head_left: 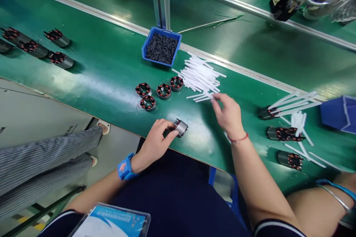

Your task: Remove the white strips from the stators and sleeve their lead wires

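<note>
My left hand is closed around a motor stator, a grey metal ring with dark prongs at one end, tilted on its side close to the table's near edge. My right hand pinches the end of a white strip at the lower edge of a loose pile of white strips; its thumb and forefinger meet there. Between the hands and a blue bin stand several stators with copper windings. Small black sleeves fill that bin.
More stators stand at the far left of the green table. On the right, a stator has white strips in it, near a dark blue bin. A metal post rises behind. Another person's arm reaches in at lower right.
</note>
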